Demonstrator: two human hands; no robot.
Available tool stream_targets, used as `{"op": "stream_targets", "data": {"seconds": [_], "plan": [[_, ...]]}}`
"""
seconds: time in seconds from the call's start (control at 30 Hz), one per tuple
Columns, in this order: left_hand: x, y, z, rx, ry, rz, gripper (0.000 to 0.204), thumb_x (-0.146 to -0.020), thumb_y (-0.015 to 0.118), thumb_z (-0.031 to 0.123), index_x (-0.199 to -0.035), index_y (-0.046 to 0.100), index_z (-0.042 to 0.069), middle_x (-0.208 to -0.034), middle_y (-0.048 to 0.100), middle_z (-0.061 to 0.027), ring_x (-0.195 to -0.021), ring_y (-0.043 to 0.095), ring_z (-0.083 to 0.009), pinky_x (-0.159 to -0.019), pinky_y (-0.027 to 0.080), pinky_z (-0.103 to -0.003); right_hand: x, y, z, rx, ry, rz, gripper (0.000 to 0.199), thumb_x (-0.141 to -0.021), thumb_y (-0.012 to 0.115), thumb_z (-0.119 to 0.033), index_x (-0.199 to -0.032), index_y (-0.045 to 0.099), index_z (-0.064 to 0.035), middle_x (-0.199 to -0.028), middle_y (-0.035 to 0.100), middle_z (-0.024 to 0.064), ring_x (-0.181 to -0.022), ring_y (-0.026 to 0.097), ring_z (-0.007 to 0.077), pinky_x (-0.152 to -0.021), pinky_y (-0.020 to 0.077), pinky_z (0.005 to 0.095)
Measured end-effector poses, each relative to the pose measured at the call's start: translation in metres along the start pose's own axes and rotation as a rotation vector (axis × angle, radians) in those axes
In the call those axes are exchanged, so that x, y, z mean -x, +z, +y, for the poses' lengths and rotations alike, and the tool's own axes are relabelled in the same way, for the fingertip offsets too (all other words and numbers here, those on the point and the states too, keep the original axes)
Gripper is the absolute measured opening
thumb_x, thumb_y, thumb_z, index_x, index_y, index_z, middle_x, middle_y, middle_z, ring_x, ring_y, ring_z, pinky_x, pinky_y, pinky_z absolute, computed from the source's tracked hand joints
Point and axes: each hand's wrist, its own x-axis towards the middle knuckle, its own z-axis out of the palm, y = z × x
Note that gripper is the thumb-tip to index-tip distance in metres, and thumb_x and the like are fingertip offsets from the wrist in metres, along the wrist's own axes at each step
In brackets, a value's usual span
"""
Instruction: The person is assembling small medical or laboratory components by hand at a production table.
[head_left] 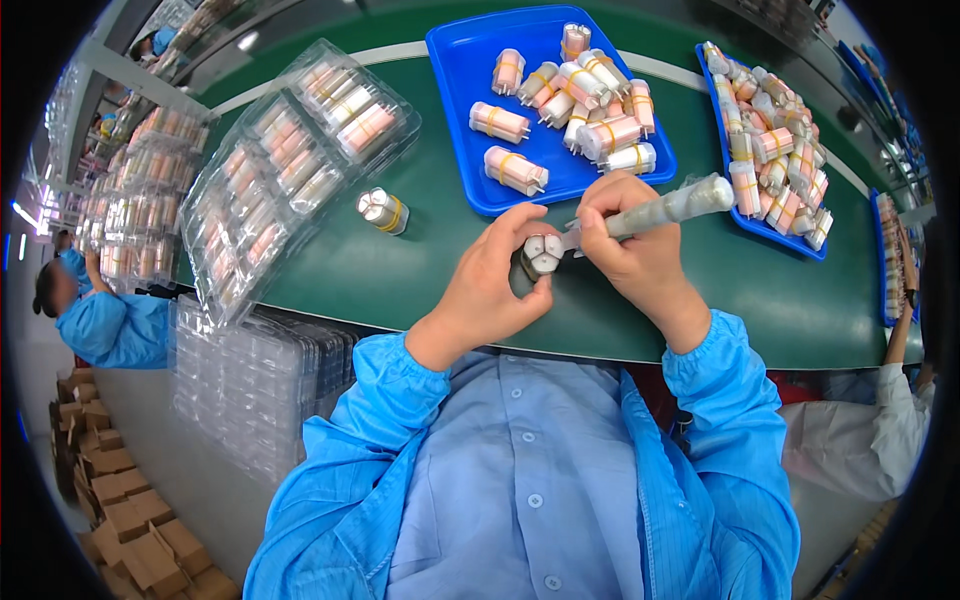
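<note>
My left hand (482, 288) grips a bundle of three white-ended cylinders (542, 252), its end faces turned up, close to the table's front edge. My right hand (645, 265) is closed around a thick, pale, plastic-wrapped handle of a tool (680, 204). The tool's narrow tip points left at the bundle; whether it touches is hard to see. Another three-cylinder bundle (384, 212) with a yellow band rests alone on the green table (440, 140), left of my hands. Beyond my hands, a blue tray (452, 70) holds several pink and white banded bundles.
Left, a clear plastic blister tray (335, 200) holds rows of bundles. A second blue tray (745, 212), heaped with bundles, lies right. Empty clear trays (250, 375) are stacked below the table, and cardboard boxes (140, 530) lie lower left. Co-workers sit at both sides.
</note>
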Motion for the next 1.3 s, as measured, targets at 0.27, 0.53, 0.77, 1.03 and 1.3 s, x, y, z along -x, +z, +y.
{"op": "stream_targets", "data": {"seconds": [0.27, 0.53, 0.77, 1.03, 1.3], "plan": [[-0.002, -0.003, 0.001, 0.005, -0.013, -0.049, 0.074, -0.073, 0.072, -0.002, -0.140, 0.041, 0.002, -0.110, 0.069, -0.0139, -0.100, 0.066, -0.0334, -0.089, 0.052, -0.041, 0.000, 0.001, 0.002, 0.065, -0.086, -0.050, 0.013, -0.083, 0.070, 0.001, -0.081, 0.058, -0.0034, -0.077, 0.058, 0.0068, -0.068, 0.057, 0.0178, -0.057, 0.0429, 0.0331], [-0.002, -0.003, 0.001, 0.025, -0.031, -0.061, 0.073, -0.073, 0.072, 0.000, -0.140, 0.042, 0.003, -0.112, 0.068, -0.0140, -0.104, 0.064, -0.0341, -0.090, 0.052, -0.042, 0.001, 0.003, 0.003, 0.119, -0.052, -0.138, 0.015, -0.083, 0.072, 0.000, -0.080, 0.057, -0.0036, -0.075, 0.057, 0.0068, -0.063, 0.055, 0.0192, -0.053, 0.0416, 0.0349], [-0.004, 0.000, 0.000, -0.229, -0.026, 0.043, 0.068, -0.072, 0.085, 0.012, -0.130, 0.052, 0.004, -0.102, 0.063, -0.0114, -0.095, 0.063, -0.0286, -0.082, 0.053, -0.038, 0.003, 0.005, 0.006, 0.155, -0.101, -0.124, 0.015, -0.083, 0.072, -0.001, -0.080, 0.057, -0.0040, -0.074, 0.056, 0.0071, -0.062, 0.054, 0.0204, -0.054, 0.0417, 0.0357], [0.001, -0.005, -0.001, 0.080, -0.067, -0.038, 0.071, -0.077, 0.073, -0.003, -0.140, 0.042, 0.004, -0.116, 0.068, -0.0123, -0.103, 0.067, -0.0219, -0.089, 0.053, -0.034, 0.000, -0.001, 0.002, 0.005, 0.008, -0.004, 0.011, -0.084, 0.069, 0.000, -0.083, 0.058, -0.0036, -0.079, 0.060, 0.0065, -0.072, 0.058, 0.0170, -0.064, 0.0460, 0.0329], [0.002, -0.008, 0.005, 0.077, -0.065, -0.103, 0.072, -0.076, 0.071, -0.003, -0.140, 0.040, 0.005, -0.119, 0.068, -0.0165, -0.104, 0.069, -0.0307, -0.090, 0.054, -0.039, 0.002, 0.002, 0.005, 0.121, -0.099, -0.118, 0.015, -0.084, 0.071, -0.002, -0.082, 0.056, -0.0039, -0.077, 0.058, 0.0076, -0.067, 0.057, 0.0201, -0.057, 0.0438, 0.0351]]}}
